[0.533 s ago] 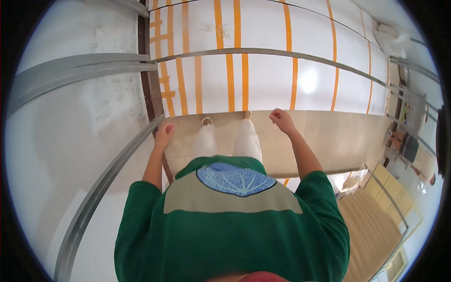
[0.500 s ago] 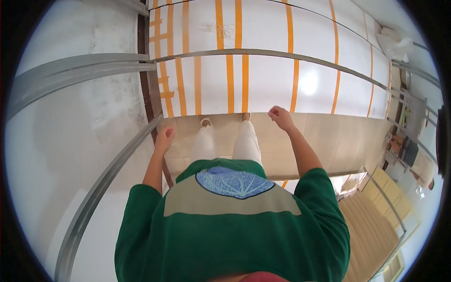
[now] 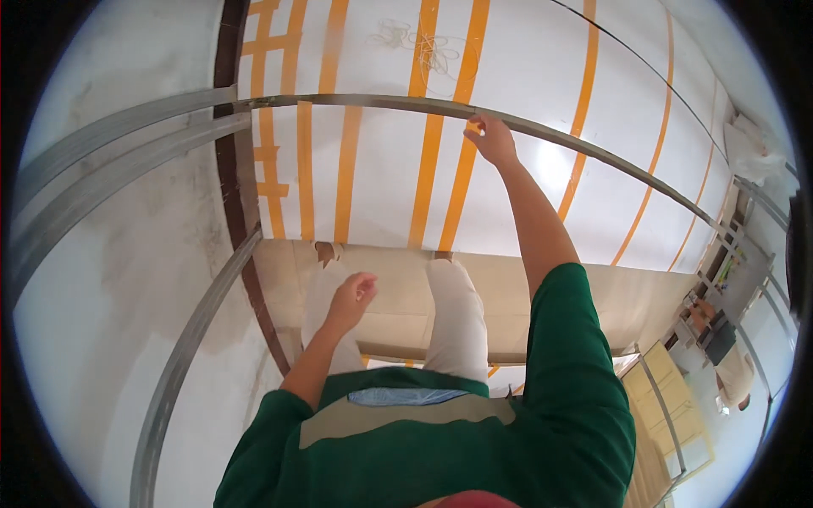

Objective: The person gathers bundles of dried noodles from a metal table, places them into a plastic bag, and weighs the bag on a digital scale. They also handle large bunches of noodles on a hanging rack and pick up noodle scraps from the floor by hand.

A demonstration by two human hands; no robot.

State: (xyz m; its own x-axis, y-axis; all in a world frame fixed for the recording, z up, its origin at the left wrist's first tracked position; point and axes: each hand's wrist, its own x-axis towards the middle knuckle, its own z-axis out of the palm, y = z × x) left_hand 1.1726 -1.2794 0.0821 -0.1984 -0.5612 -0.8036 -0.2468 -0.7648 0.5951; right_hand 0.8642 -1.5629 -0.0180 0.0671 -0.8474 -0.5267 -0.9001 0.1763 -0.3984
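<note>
My right hand (image 3: 494,140) reaches forward over a large white panel (image 3: 385,169) striped with orange tape (image 3: 461,195). It is beside a grey metal rail (image 3: 576,140) that crosses above the panel. Its thumb and fingers bend with a gap between them, through which orange tape shows. Nothing is seen in this hand, and whether the fingertips touch the rail I cannot tell. Lower down, my left hand (image 3: 351,300) hangs in front of my white trouser leg, fingers loosely curled in, with no object visible in it.
A tangle of thin pale string (image 3: 432,51) lies on the panel beyond the rail. Grey metal bars (image 3: 190,339) run along the stained wall (image 3: 93,254) at left. At far right are another person (image 3: 732,372) and yellow cabinets (image 3: 669,389). Tiled floor (image 3: 398,296) lies around my feet.
My right hand has moved forward from the panel's near edge to the rail, its fingers loosening. My left hand has come inward, in front of my leg. The view has shifted forward.
</note>
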